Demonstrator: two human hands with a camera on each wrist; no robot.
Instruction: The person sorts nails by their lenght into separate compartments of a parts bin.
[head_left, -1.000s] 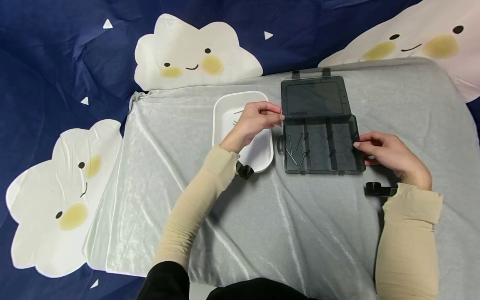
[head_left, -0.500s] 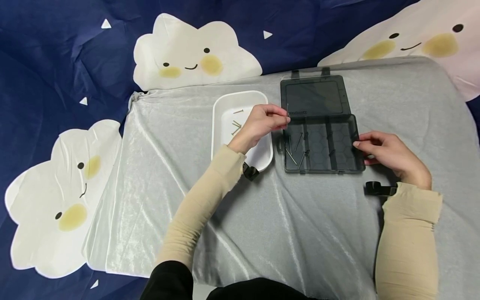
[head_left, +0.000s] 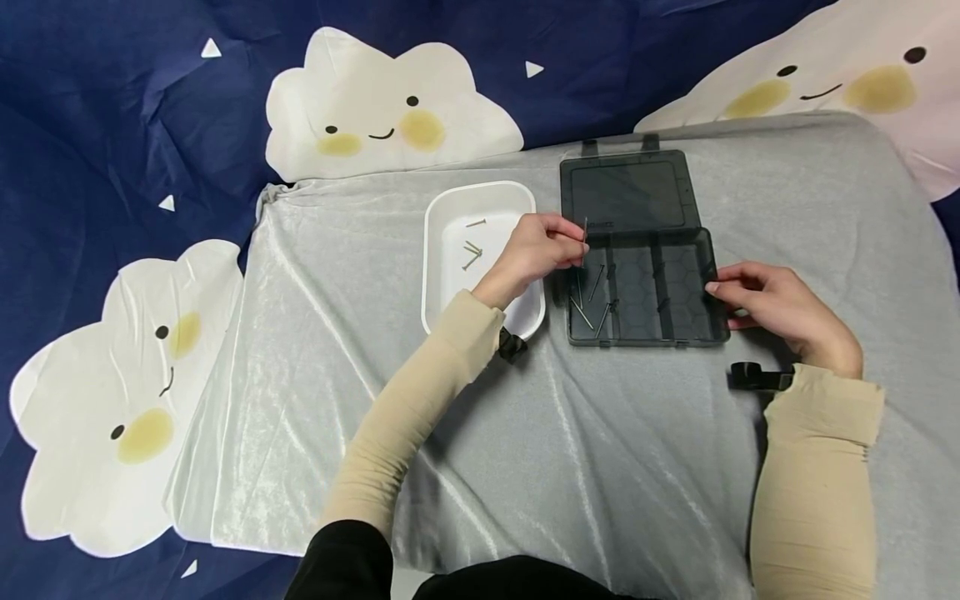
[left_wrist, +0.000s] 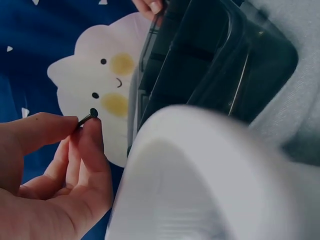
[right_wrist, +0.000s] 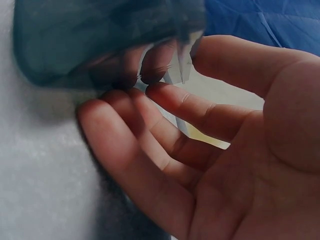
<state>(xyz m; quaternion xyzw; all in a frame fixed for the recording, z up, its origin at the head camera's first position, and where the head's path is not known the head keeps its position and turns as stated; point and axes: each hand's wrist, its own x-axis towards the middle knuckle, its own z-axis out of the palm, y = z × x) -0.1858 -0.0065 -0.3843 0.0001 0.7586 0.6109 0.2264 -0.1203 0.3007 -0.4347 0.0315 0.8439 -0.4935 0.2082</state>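
Observation:
My left hand (head_left: 531, 250) pinches a thin metal nail (head_left: 585, 237) between thumb and fingers, roughly upright over the box's left compartment. In the left wrist view the nail's round head (left_wrist: 93, 113) pokes out from the fingertips. A dark see-through compartment box (head_left: 634, 292) lies with its lid (head_left: 628, 193) folded back. Several long nails (head_left: 582, 314) lie in its left compartment. At the box's right end, my right hand (head_left: 783, 308) grips the side wall, thumb on the rim; the right wrist view shows the fingers against the box's corner (right_wrist: 55, 65).
A white tray (head_left: 437, 292) stands left of the box, partly under my left forearm, holding several shorter golden nails or screws (head_left: 472, 248). Grey velvety cloth (head_left: 637, 450) covers the table. Behind hangs a dark blue backdrop (head_left: 585, 50) with smiling clouds.
The left hand has moved right and slightly toward me with the nail, from the box's left edge to over its left compartment. The right hand stays on the box.

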